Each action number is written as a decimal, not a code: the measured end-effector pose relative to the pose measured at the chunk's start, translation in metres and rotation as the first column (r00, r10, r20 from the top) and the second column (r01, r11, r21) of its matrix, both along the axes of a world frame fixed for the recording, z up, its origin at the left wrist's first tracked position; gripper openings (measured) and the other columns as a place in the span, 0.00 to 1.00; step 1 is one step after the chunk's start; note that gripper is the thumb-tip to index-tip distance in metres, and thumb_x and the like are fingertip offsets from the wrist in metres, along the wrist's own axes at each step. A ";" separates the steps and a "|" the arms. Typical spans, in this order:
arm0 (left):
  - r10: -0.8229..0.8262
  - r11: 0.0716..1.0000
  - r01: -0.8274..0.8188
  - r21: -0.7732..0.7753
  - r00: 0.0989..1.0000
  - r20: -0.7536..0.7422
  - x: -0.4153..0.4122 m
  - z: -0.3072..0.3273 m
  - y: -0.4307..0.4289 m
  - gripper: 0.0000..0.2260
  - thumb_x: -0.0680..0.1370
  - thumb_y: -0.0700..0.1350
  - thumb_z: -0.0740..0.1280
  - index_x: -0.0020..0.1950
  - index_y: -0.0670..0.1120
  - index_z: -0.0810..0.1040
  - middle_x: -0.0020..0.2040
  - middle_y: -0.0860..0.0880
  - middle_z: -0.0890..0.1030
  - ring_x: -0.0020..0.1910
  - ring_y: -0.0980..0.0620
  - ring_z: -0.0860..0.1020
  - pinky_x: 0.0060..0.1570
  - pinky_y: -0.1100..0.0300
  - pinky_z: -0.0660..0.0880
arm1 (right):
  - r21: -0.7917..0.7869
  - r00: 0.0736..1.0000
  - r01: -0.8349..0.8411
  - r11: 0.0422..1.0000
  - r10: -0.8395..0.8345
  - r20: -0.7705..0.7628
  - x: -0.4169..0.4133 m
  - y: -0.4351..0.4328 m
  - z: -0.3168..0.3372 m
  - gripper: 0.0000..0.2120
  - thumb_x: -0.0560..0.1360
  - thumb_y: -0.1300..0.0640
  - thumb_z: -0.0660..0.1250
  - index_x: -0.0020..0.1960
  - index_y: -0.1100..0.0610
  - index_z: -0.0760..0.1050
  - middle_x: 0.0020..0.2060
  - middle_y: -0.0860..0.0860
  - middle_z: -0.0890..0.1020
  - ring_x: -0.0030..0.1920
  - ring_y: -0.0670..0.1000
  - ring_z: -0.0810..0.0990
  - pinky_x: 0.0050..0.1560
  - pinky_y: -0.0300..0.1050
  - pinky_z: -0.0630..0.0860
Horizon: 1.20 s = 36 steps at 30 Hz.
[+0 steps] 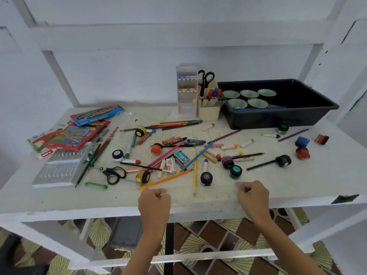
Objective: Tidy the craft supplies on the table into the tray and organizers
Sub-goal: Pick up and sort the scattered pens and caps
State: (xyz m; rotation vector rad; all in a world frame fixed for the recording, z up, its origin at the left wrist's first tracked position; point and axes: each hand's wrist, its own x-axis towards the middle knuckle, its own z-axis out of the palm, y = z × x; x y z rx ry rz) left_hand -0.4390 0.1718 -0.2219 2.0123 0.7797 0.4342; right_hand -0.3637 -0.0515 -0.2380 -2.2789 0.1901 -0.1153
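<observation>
A white-painted bench [297, 187] stands against a pale wall [119, 80], with a white shelf [178, 39] on slanted braces above it, all in soft, even light. Underneath, the floor [198, 242] shows a brown and cream fan pattern — tiles, or perhaps a mat

Patterned floor tiles [191, 243], white wall [119, 80]
</observation>
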 end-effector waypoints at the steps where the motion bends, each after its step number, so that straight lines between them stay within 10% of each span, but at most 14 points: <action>1: -0.007 1.000 0.007 0.003 1.000 0.000 -0.001 -0.001 -0.002 0.06 0.73 0.35 0.64 0.44 0.35 0.80 0.46 0.41 0.78 0.34 0.57 0.69 0.31 0.70 0.64 | -0.019 1.000 0.000 1.000 0.000 0.003 0.000 0.000 -0.001 0.09 0.74 0.67 0.62 0.45 0.65 0.81 0.44 0.59 0.78 0.27 0.45 0.69 0.26 0.31 0.64; 13: -0.062 0.998 0.063 -0.015 0.996 0.062 0.040 -0.004 -0.005 0.11 0.76 0.36 0.62 0.55 0.33 0.79 0.44 0.40 0.72 0.37 0.54 0.68 0.39 0.74 0.64 | -0.052 0.993 0.072 0.996 -0.067 0.102 0.030 0.005 -0.002 0.10 0.74 0.67 0.62 0.52 0.61 0.79 0.49 0.58 0.76 0.44 0.52 0.74 0.45 0.41 0.67; 36: -0.010 0.999 0.021 -0.037 0.965 0.263 0.060 -0.022 -0.002 0.04 0.78 0.44 0.65 0.47 0.44 0.76 0.43 0.47 0.77 0.41 0.51 0.74 0.40 0.62 0.71 | 0.205 0.981 0.106 0.973 -0.136 0.138 0.037 0.011 0.005 0.09 0.74 0.69 0.64 0.51 0.59 0.71 0.36 0.51 0.74 0.34 0.43 0.72 0.31 0.29 0.67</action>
